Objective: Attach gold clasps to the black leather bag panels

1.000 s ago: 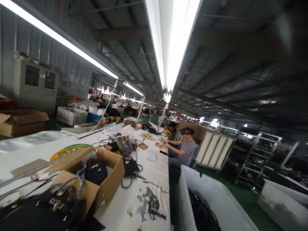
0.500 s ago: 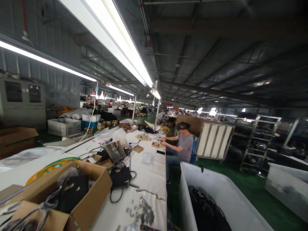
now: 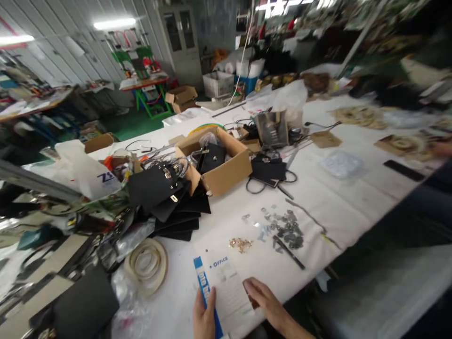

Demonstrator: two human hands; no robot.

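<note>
At the bottom of the view my left hand (image 3: 204, 316) grips the left edge of a white and blue paper packet (image 3: 226, 289) printed "OFFICE", lying on the white table (image 3: 339, 207). My right hand (image 3: 264, 298) rests on the packet's right side, fingers spread over it. Just beyond the packet lie a small heap of gold metal fittings (image 3: 240, 243) and a scatter of dark and silver hardware pieces (image 3: 284, 228).
A cardboard box (image 3: 221, 165) holding a black bag stands mid-table beside stacked black leather pieces (image 3: 165, 197). A coil of white tape (image 3: 146, 261) lies at the left. Cables, plastic bags and clutter cover the table's left; another person's forearm shows at the far right edge.
The view has swung down from the ceiling and hall to the table in front of me. Both my hands and the packet have come into sight.
</note>
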